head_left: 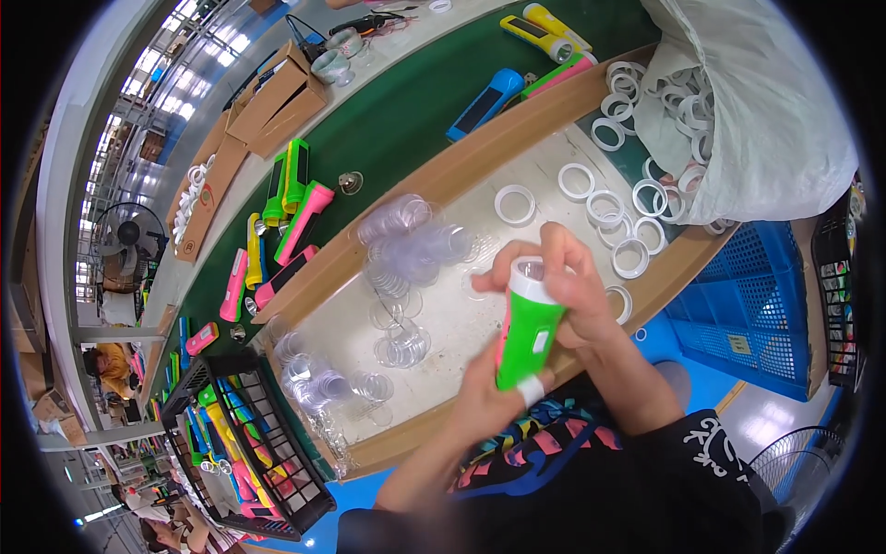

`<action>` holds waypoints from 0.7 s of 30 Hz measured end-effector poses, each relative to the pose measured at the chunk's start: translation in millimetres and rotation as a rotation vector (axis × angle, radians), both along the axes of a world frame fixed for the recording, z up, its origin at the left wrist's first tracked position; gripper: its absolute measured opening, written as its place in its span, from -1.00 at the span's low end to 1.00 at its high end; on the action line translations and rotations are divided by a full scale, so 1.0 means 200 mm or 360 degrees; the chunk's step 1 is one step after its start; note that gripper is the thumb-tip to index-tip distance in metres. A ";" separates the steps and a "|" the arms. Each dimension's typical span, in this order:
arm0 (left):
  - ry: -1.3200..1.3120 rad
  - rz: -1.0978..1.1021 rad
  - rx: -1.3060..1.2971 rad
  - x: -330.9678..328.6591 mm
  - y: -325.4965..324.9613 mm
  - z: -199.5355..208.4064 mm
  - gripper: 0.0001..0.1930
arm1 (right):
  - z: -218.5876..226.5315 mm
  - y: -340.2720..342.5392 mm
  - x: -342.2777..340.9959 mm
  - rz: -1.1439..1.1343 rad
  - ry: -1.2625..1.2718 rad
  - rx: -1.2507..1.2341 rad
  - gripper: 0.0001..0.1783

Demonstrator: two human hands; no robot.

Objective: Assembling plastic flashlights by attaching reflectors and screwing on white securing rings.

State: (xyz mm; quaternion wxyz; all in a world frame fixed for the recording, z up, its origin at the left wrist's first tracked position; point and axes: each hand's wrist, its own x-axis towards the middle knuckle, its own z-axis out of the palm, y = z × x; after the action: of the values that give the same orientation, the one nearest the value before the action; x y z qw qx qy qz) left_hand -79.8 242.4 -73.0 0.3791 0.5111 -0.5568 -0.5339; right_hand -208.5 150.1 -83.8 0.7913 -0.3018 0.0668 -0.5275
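A green and pink flashlight (528, 340) is held upright at a slant above the front of the tray. My left hand (484, 392) is closed round its lower body, with a white wrap on one finger. At the top end, my right hand (577, 286) has its fingers closed round the white ring (535, 275) on the flashlight's head. Behind and left of my hands lie stacks of clear plastic discs (406, 249) in the cardboard-walled tray (346, 365). Loose white rings (514, 205) lie to the right of them.
A white sack (766, 129) spills more rings at the far right. Flashlights, such as a blue one (486, 103), lie on the green belt (388, 111) beyond the tray. A black crate (277, 443) of flashlights stands at left, a blue crate (729, 314) at right.
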 end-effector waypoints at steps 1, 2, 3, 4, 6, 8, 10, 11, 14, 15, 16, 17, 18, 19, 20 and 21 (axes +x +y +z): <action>-0.0221 0.0053 -0.0090 0.02 -0.03 -0.03 -0.64 | 0.01 0.01 -0.01 -0.0174 0.0257 -0.0045 -0.79; -0.0443 0.0104 -0.0181 0.04 -0.06 -0.04 -0.64 | 0.02 0.02 0.00 -0.0172 0.0250 -0.0041 -0.79; -0.0457 0.0113 -0.0168 0.03 -0.07 -0.03 -0.66 | 0.03 0.02 0.01 -0.0276 0.0313 0.0050 -0.81; -0.0457 0.0098 -0.0166 0.03 -0.08 -0.03 -0.66 | 0.03 0.02 0.01 -0.0396 0.0382 0.0144 -0.82; -0.0289 0.0078 -0.0072 0.05 -0.10 -0.04 -0.67 | 0.05 -0.02 0.02 -0.0352 0.0476 0.0287 -0.81; 0.0036 0.0010 0.0603 0.08 -0.19 0.02 -0.64 | 0.02 -0.08 -0.01 -0.0213 0.0605 0.0482 -0.75; 0.0523 0.0025 0.0786 0.16 -0.28 0.00 -0.57 | -0.02 -0.17 -0.08 -0.0254 0.0712 0.0415 -0.65; 0.0624 0.0068 0.0800 0.20 -0.35 0.00 -0.57 | -0.05 -0.24 -0.14 -0.0365 0.1207 0.0152 -0.62; 0.0489 0.0234 0.0423 0.30 -0.63 0.04 -0.60 | -0.11 -0.37 -0.31 -0.1375 0.3008 -0.1256 -0.58; 0.0620 0.0181 0.0366 0.33 -0.73 0.04 -0.56 | -0.15 -0.38 -0.34 -0.1362 0.3021 -0.1237 -0.58; 0.0475 0.0291 0.0036 0.33 -0.79 0.06 -0.50 | -0.17 -0.41 -0.35 -0.1129 0.3249 -0.1199 -0.61; 0.0097 0.0471 -0.0134 0.30 -0.81 0.06 -0.48 | -0.17 -0.43 -0.36 -0.0882 0.3466 -0.1153 -0.63; -0.0285 0.0644 -0.0304 0.27 -0.82 0.06 -0.46 | -0.18 -0.44 -0.36 -0.0883 0.3463 -0.1154 -0.63; -0.0613 0.0463 -0.0567 0.28 -0.82 0.00 -0.52 | -0.19 -0.44 -0.38 -0.0891 0.3340 -0.1163 -0.66; -0.0932 0.0190 -0.0707 0.30 -0.78 -0.04 -0.54 | -0.19 -0.44 -0.39 -0.0897 0.3208 -0.1173 -0.68; -0.1243 -0.0094 -0.0844 0.31 -0.74 -0.06 -0.56 | -0.19 -0.43 -0.38 -0.0891 0.3211 -0.1162 -0.68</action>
State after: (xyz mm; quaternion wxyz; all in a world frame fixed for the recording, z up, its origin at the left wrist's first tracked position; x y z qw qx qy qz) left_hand -18.4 94.6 -85.1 0.2433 0.5431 -0.7892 -0.1517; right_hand -285.1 64.0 -121.7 0.0901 -0.7824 0.5869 -0.1880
